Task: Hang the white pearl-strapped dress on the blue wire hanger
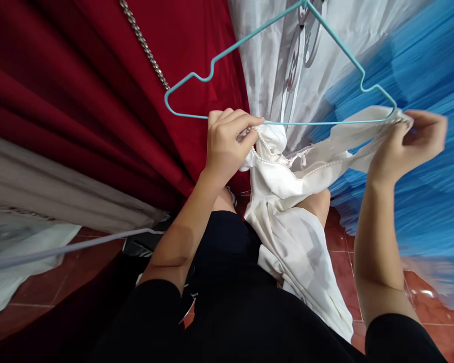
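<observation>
A light blue clothes hanger point(261, 29) hangs in front of me. Its lower bar runs across above a white dress point(298, 252) trimmed with small pearls along the neckline. My left hand point(229, 138) is closed at the bar's left part, pinching the pearl-edged top of the dress between thumb and fingers. At the hanger's right corner, my right hand point(408, 143) pinches the other shoulder of the dress, partly blurred. Sheer white cloth there overlaps the hanger's end. The dress is stretched between both hands, and its skirt drapes down over my lap.
Red cloth point(208, 45) with a silver beaded chain point(146, 48) hangs at the left. White satin point(257, 60) hangs behind the hanger, with blue tulle point(431, 176) at the right. A pale rod point(79, 246) juts in from the left above the red tile floor point(340, 237).
</observation>
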The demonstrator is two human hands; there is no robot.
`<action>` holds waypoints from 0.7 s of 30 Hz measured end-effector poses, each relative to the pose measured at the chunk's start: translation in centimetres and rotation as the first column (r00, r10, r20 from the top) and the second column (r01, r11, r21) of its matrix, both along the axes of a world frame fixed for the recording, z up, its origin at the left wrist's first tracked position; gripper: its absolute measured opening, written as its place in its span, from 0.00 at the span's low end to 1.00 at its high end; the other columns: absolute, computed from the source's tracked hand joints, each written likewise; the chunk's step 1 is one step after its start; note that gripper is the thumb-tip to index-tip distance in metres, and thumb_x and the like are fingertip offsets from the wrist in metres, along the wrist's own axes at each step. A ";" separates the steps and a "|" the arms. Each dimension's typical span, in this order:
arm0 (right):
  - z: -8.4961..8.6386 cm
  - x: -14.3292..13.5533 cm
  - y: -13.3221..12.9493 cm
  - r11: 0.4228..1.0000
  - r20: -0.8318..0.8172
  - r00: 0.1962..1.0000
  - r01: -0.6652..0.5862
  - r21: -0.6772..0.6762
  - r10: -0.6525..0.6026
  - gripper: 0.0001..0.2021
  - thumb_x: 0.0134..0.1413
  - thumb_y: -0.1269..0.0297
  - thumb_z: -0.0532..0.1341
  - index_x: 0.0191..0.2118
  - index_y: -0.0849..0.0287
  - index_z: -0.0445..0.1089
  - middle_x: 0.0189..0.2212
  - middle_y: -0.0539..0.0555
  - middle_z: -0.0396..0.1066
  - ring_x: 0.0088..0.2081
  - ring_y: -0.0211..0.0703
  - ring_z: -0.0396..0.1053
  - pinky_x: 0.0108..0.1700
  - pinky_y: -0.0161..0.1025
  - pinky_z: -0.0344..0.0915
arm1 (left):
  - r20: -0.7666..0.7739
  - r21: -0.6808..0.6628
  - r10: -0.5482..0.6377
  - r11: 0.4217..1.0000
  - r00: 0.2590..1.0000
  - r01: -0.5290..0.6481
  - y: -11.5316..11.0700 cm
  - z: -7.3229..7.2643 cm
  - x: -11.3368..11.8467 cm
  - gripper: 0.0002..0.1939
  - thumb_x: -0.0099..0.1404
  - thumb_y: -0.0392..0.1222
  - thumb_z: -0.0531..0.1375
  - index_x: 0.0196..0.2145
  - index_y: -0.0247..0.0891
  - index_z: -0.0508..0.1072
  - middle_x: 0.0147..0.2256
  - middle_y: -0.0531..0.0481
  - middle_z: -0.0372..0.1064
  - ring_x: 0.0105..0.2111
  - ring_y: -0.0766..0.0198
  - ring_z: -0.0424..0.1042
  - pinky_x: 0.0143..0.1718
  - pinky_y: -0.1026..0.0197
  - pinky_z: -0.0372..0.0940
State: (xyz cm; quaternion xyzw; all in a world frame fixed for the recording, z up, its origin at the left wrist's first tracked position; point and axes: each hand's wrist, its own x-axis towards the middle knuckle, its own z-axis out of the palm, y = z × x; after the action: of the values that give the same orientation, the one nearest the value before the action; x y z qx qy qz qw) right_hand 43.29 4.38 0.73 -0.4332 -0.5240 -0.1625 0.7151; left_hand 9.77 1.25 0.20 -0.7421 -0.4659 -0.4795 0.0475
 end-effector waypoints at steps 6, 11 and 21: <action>-2.7 -4.9 -3.6 0.987 0.257 0.954 -0.138 -0.084 0.155 0.08 0.60 0.67 0.59 0.43 0.56 0.75 0.41 0.56 0.71 0.44 0.46 0.72 0.47 0.48 0.73 | 0.018 0.009 -0.045 0.999 0.999 0.045 0.2 -0.6 0.9 0.12 0.71 0.32 0.58 0.45 0.44 0.80 0.41 0.53 0.78 0.41 0.58 0.74 0.60 0.45 0.61; -0.9 -7.2 -2.2 0.942 0.498 0.813 -0.177 -0.286 0.303 0.15 0.65 0.61 0.59 0.55 0.48 0.72 0.49 0.54 0.73 0.55 0.52 0.70 0.65 0.63 0.61 | 0.014 0.102 -0.121 0.988 0.993 0.119 -0.6 -0.7 1.6 0.15 0.72 0.34 0.57 0.51 0.45 0.79 0.48 0.51 0.78 0.48 0.56 0.75 0.58 0.46 0.64; -1.4 -6.5 -0.5 0.945 0.513 0.796 -0.232 -0.232 0.321 0.13 0.66 0.59 0.58 0.51 0.45 0.76 0.36 0.51 0.69 0.41 0.46 0.71 0.56 0.59 0.65 | 0.558 0.127 0.020 0.986 0.830 -0.109 -4.4 -4.4 -5.5 0.11 0.60 0.32 0.61 0.41 0.38 0.75 0.27 0.56 0.65 0.23 0.69 0.62 0.26 0.63 0.57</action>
State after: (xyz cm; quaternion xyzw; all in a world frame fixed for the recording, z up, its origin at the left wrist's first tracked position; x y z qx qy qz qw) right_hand 36.78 3.87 -0.69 -0.3428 -0.7741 -0.1303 0.5161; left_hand 4.29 -3.13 -4.17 -0.5491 -0.4463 -0.7064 -0.0163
